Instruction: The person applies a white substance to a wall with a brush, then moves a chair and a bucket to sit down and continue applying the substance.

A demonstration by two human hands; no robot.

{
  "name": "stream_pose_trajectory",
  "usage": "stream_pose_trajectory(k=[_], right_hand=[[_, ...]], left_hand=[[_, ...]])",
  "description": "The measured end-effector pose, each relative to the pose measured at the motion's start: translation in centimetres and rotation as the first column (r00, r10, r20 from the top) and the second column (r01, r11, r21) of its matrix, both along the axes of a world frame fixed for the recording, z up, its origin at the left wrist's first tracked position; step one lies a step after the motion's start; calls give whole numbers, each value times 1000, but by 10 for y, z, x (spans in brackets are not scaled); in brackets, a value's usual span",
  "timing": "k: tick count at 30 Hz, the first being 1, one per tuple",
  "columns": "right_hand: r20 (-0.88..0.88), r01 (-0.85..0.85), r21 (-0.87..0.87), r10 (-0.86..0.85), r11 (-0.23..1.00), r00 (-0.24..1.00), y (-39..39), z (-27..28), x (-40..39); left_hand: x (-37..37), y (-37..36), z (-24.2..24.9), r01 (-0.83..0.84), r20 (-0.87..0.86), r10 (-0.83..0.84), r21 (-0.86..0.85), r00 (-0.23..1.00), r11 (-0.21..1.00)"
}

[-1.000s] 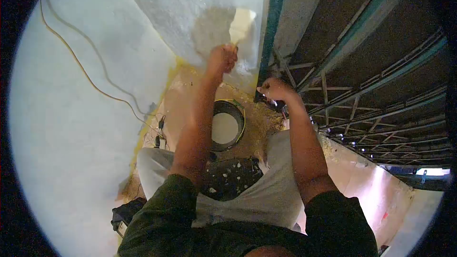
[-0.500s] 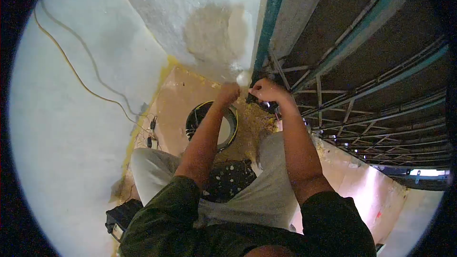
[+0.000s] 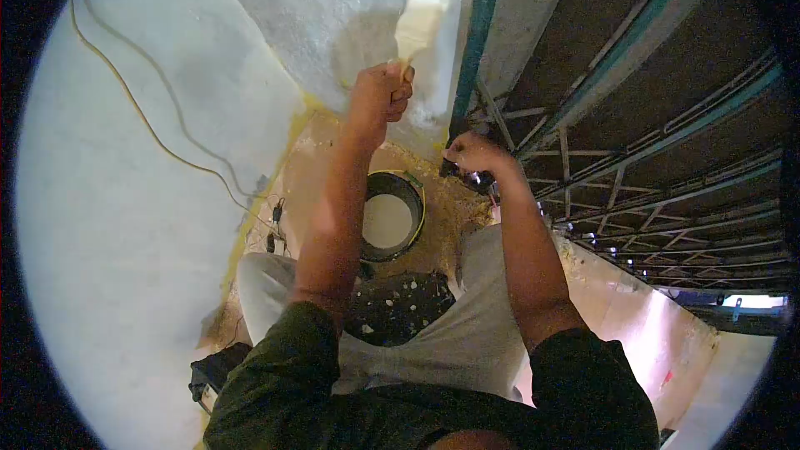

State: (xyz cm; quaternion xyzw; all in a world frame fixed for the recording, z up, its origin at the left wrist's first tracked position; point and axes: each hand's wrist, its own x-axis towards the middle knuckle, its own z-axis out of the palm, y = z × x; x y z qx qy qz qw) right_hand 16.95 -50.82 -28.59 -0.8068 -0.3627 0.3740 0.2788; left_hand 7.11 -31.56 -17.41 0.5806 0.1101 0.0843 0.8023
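My left hand [image 3: 382, 98] is closed round the handle of a paintbrush [image 3: 421, 21], whose wide, pale head points up in front of the wall [image 3: 325, 0]. Lower and to the right, my right hand [image 3: 477, 154] has its fingers bent together near the foot of a teal post [image 3: 475, 50]. What those fingers hold, if anything, is too small to make out. Between my forearms stands a black bucket [image 3: 417, 229] with off-white paint [image 3: 387, 221] in it. A damp-looking grey patch shows on the wall behind my left hand.
A paint-spotted black surface [image 3: 400, 308] lies between my knees. On the left, a yellow cable [image 3: 150, 146] runs down to dark connectors [image 3: 277, 210] on the floor. A black bag-like object [image 3: 221, 371] sits at lower left. Metal framework [image 3: 617, 158] fills the right side.
My left hand has risen from beside my right hand, bringing the paintbrush up in front of the wall. The right hand stays nearly in place. More of the bucket shows.
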Motion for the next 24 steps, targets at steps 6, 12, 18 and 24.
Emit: stream_pose_trajectory(k=[6, 12, 18, 24], right_hand=[[-3, 18, -19, -18, 1000, 1000, -2, -3, 2], [110, 6, -17, -4, 1000, 994, 3, -14, 4], [71, -2, -16, 3, 1000, 997, 5, -22, 8], [85, -19, -11, 19, 1000, 996, 9, -19, 6]], left_hand=[[47, -6, -148, -125, -207, 128, 26, 970, 992], [36, -8, -295, 214, -417, 162, 716, 894, 665], [32, -8, -316, 407, -408, -3, 912, 913, -56], [50, 14, -203, 109, -119, -89, 988, 989, -109]])
